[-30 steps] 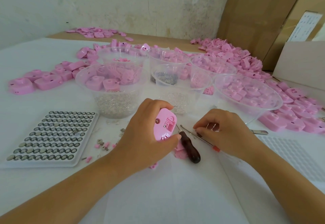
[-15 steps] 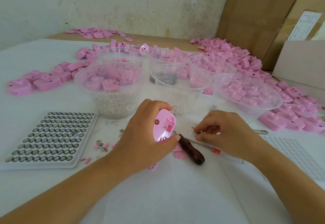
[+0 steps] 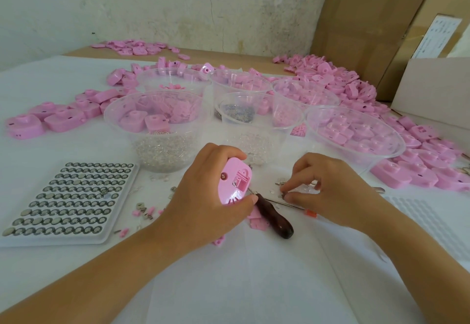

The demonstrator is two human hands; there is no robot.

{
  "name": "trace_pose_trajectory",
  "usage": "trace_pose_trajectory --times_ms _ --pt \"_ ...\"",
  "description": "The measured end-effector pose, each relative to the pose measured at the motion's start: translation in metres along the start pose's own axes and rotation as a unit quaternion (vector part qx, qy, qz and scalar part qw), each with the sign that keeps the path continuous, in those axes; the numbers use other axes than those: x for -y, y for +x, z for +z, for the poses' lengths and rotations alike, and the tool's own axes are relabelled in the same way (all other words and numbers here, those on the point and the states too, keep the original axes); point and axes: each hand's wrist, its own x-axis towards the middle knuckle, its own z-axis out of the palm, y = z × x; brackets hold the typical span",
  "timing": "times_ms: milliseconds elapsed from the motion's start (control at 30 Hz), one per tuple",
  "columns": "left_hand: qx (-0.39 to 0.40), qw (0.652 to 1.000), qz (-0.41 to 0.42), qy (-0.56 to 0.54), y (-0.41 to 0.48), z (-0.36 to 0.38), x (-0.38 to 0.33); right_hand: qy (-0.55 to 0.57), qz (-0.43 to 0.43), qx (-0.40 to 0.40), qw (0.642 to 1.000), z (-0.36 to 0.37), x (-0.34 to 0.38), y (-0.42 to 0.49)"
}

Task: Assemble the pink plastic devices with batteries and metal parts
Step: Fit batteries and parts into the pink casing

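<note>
Right hand [image 3: 328, 186] has dropped its fingertips to the table and now pinches a tiny metal part [image 3: 283, 192], 3 o'clock of the shell [image 3: 235, 183]. Left hand [image 3: 203, 201] grips the shell, cavity towards me. Risk, I judge: the part slips from the pinch and is lost among the scattered bits.

— Is my light good enough?
— Yes. You have soft, even light, and I cannot tell where it comes from. The white table cover [image 3: 56, 82] is bright, nearly washed out toward its left edge. Only faint shadows lie under your left hand [image 3: 203, 196] and right hand [image 3: 328, 186].
— And sharpness?
— The pink device [image 3: 235, 183] you hold is crisp. The small metal part [image 3: 283, 194] at your right fingertips is too tiny to resolve. Pink shells [image 3: 137, 47] at the far edge go soft. The clear bowl [image 3: 152, 94] glints along its rim, and the wide lens bends the cardboard box [image 3: 368, 18].
</note>
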Motion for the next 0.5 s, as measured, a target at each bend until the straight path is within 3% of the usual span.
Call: trace_pose_trajectory --times_ms 267,400,500 --pt "0.005 1.0 -0.002 -0.006 0.0 0.0 -0.001 0.023 -0.021 -0.011 0.999 0.003 0.007 0.0" --pt "0.014 1.0 0.002 -0.01 0.0 0.001 -0.003 0.261 0.019 -0.09 0.961 0.002 0.017 -0.002" --pt "0.011 1.0 0.003 -0.009 0.0 0.002 -0.003 0.335 -0.012 -0.139 0.932 0.004 0.028 -0.006"
